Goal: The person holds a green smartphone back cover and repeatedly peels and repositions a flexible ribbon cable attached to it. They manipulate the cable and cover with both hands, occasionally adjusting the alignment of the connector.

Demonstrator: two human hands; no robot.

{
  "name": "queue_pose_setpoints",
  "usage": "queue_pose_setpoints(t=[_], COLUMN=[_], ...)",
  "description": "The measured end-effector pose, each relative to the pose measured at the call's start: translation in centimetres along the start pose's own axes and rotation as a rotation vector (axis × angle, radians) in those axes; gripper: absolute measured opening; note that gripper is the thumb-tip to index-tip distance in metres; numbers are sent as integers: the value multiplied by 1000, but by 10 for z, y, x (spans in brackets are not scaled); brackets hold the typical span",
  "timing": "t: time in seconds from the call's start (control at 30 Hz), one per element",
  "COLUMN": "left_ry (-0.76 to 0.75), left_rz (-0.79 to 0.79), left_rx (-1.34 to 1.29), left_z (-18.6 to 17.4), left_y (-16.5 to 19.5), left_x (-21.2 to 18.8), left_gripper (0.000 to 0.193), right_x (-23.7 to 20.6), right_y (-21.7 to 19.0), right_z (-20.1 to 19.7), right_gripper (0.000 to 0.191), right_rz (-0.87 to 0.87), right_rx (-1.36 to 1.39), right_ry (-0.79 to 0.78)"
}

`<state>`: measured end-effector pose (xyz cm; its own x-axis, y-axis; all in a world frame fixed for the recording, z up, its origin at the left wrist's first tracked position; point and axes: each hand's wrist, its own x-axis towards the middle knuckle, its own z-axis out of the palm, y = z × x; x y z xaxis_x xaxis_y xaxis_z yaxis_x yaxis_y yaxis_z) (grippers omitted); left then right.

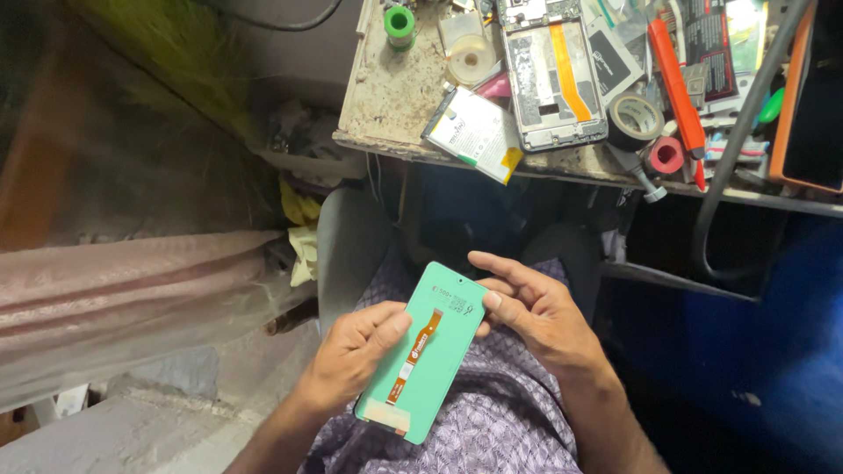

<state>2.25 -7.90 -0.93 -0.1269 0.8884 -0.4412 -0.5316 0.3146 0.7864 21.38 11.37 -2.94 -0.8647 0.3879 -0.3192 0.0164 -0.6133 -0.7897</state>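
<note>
Holding a green-backed phone display panel over the lap in the lower middle of the frame, the person grips it with both hands: the left hand clasps its left long edge with the thumb laid across the back, and the right hand pinches the upper right corner, thumb tip on the green film. An orange flex ribbon runs down the middle of the panel's back and lies flat, its free end loose and joined to nothing. The panel is well apart from the workbench in the upper part of the frame, where an opened phone frame lies with its own orange strip showing and a flat battery rests just beside it at the bench edge. Judging by this, the phone is already stripped down and the panel is out and in hand, but the green film is still on it and it is not yet seated in the frame. Rolls of tape, a green spool and an orange-handled tool crowd the bench around the frame.
</note>
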Motion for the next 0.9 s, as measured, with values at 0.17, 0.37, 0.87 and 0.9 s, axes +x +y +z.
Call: queue_pose_setpoints(t=[0.17,0.37,0.87,0.9], left_ry=[-21,-1,37,36], left_rz=[-61,-96,-121,-120], left_rx=[-80,-99,-88,-81], left_z=[-3,-2,1,0], left_y=[-6,-7,-8,-8], left_x=[2,0,-6,-6], left_gripper=[35,36,36,36], right_x=[-2,1,6,7], right_y=[-1,1,8,8], right_z=[0,-3,-4,-4], right_gripper=[54,53,53,53], right_rz=[-27,12,60,58], right_rx=[-40,-23,17,21], right_ry=[32,58,51,49])
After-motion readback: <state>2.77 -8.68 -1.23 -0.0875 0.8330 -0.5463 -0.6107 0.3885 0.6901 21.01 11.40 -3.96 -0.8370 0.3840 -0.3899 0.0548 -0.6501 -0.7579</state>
